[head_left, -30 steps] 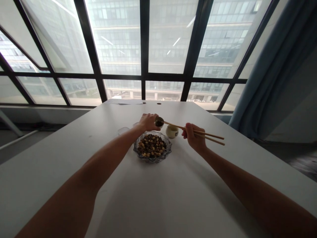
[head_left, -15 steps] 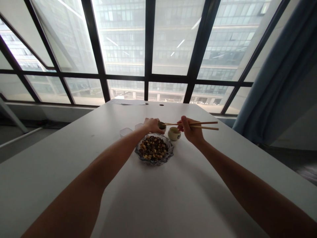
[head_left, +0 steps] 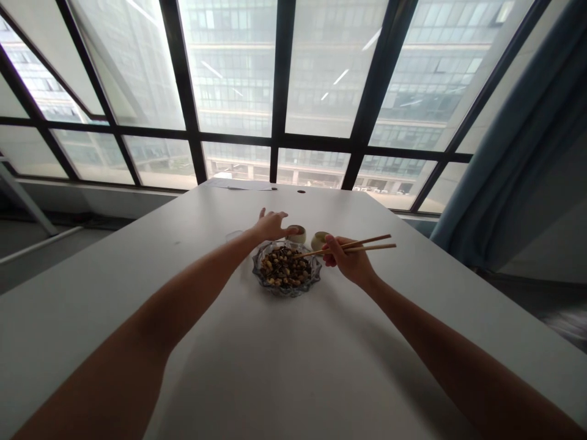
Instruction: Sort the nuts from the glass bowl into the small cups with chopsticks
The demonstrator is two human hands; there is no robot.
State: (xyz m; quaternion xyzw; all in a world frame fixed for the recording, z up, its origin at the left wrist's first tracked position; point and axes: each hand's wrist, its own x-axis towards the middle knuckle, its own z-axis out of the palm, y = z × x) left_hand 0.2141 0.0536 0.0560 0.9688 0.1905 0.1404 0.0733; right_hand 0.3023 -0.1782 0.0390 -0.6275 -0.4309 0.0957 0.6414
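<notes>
1. Beside the bowl's right rim, the right hand [head_left: 349,261] is closed around a pair of chopsticks [head_left: 371,248], thumb on top.
2. The chopsticks slant down leftward, with their tips at the nut mix [head_left: 284,269]; whether they pinch a piece is too small to tell.
3. The nut mix, pale rounded pieces among dark ones, fills the scalloped glass bowl [head_left: 287,293], which stands upright on the table [head_left: 367,373].
4. Beyond the bowl, the left hand [head_left: 271,226] is open and holds nothing, fingers spread, its thumb at the rim of the left cup [head_left: 300,237]; I cannot tell whether they touch.
5. The left cup stands upright just behind the bowl, with the right cup [head_left: 317,241] beside it, partly hidden by the right hand.
6. Left of the left hand sits a clear container [head_left: 233,235], partly covered by the forearm.
7. Farther out, paper [head_left: 243,184] lies at the table's far end, before the black-framed window [head_left: 321,73]; a blue curtain [head_left: 509,140] hangs at right.
</notes>
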